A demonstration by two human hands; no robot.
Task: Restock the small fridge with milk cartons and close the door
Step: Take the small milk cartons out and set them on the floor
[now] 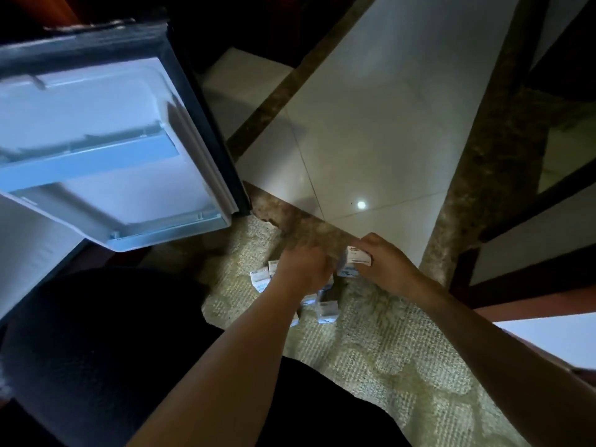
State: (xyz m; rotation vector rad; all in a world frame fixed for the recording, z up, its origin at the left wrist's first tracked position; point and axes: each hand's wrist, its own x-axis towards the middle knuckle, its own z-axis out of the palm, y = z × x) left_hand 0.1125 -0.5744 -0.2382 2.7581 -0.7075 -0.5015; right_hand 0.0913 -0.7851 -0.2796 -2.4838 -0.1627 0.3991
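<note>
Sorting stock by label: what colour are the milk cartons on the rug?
The milk cartons are white with blue print, clearest in the head view.

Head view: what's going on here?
A person reaches down with both hands to small milk cartons on a rug. The right hand grips one carton; the left hand is down among the others, too blurred to tell if it holds any. The fridge door stands open on the left.

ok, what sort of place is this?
Probably a hotel room or a home, not a shop: a mini fridge door hangs open near a patterned rug on glossy floor tiles. Small cartons sit on the rug, with one carton in the right hand.
</note>
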